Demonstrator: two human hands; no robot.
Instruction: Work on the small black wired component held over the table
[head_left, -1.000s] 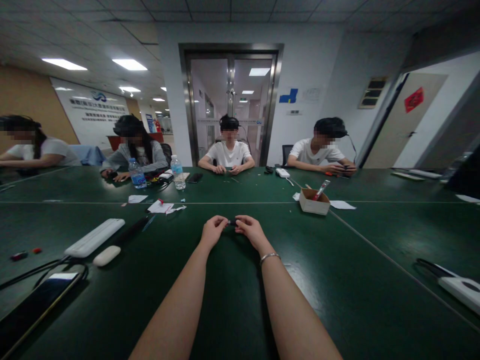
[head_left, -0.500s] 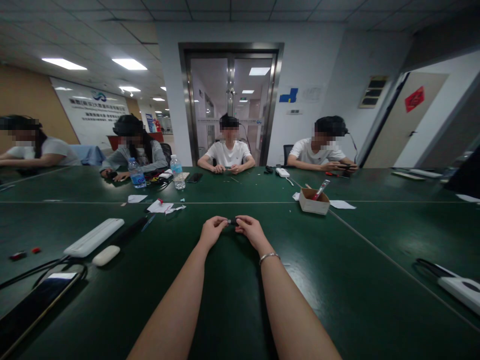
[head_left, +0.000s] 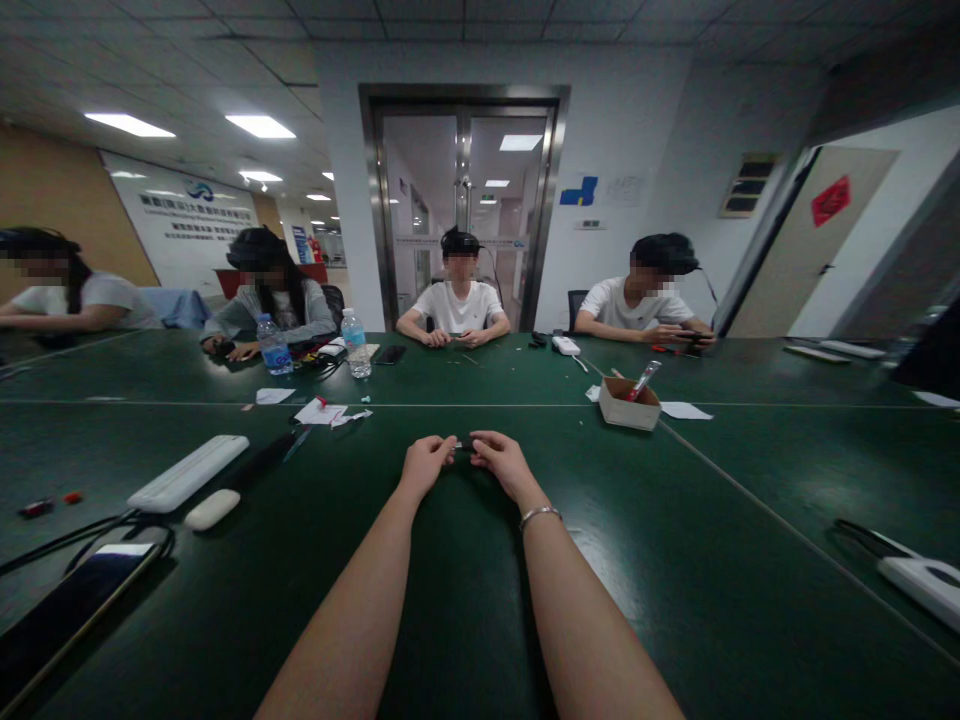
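Just above the green table, my left hand (head_left: 427,466) and my right hand (head_left: 504,464) meet over a small black-and-silver piece (head_left: 464,447). The left fingertips pinch its silver end, and the right thumb and fingers close on its dark end. Most of the piece is covered by fingers, so its exact kind cannot be made out. A silver bracelet (head_left: 540,515) circles my right wrist.
To the left lie a white power bank (head_left: 189,474), a white oval case (head_left: 213,510), a phone (head_left: 71,610) and dark cables. A small open box (head_left: 628,410) holding a red-handled tool stands ahead right. Water bottles (head_left: 355,345), paper scraps and several seated people line the far side.
My left hand has shifted very slightly downward. Both hands keep their pinch on the small black-and-silver piece.
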